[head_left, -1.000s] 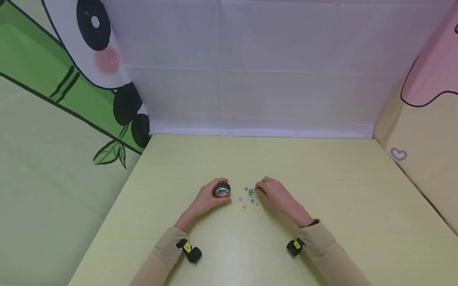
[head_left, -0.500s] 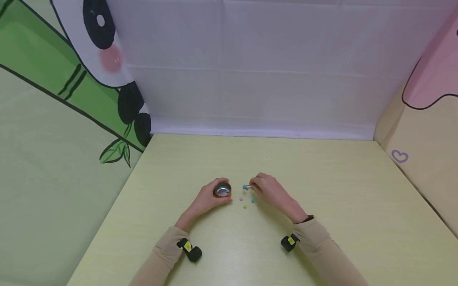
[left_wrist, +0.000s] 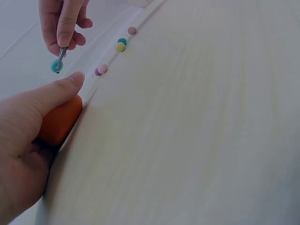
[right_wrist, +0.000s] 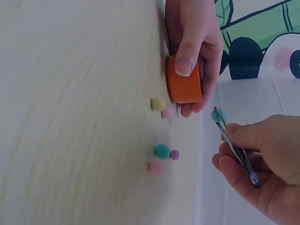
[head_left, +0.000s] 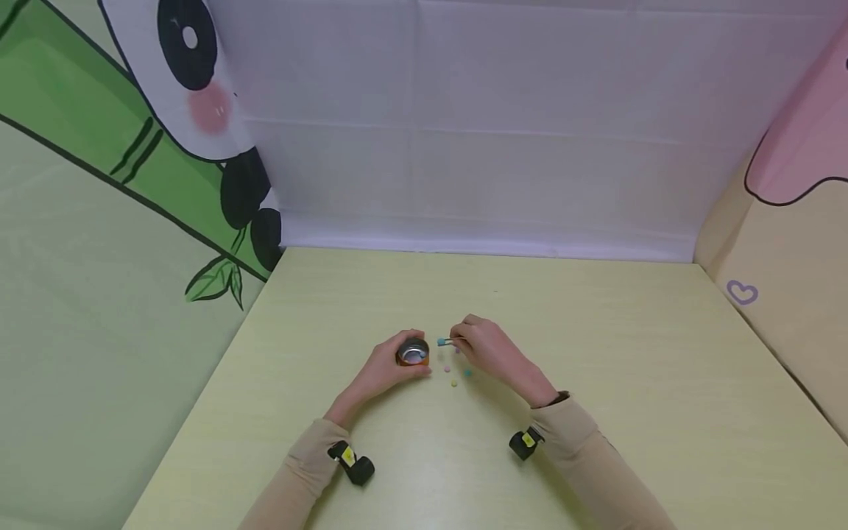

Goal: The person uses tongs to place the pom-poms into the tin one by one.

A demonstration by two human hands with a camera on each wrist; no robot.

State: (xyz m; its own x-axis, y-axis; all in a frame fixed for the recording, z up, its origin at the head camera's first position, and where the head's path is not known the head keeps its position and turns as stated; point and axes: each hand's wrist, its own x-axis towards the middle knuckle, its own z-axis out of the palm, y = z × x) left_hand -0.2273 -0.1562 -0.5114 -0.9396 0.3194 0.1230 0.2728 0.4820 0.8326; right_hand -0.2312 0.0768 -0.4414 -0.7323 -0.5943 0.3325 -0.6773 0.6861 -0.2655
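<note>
Two hands are working close together near the middle of the pale green table, and I am watching them from the head camera and both wrist cameras. My left hand is curling around a small orange tin that is standing upright on the table with its shiny open top facing up; in the right wrist view I am seeing the thumb lying across the tin's orange wall. My right hand is pinching a pair of metal tweezers between thumb and fingers, and the tweezer tips are gripping a teal ball. That ball is hanging in the air just beside the tin's rim, on its right, clear of the table. Under and beside my right hand I am counting five loose balls lying on the table: a yellow ball and a pink ball close to the tin, then a second teal ball, a purple ball and another pink ball a little further off. Beige sleeves are covering both forearms.
</note>
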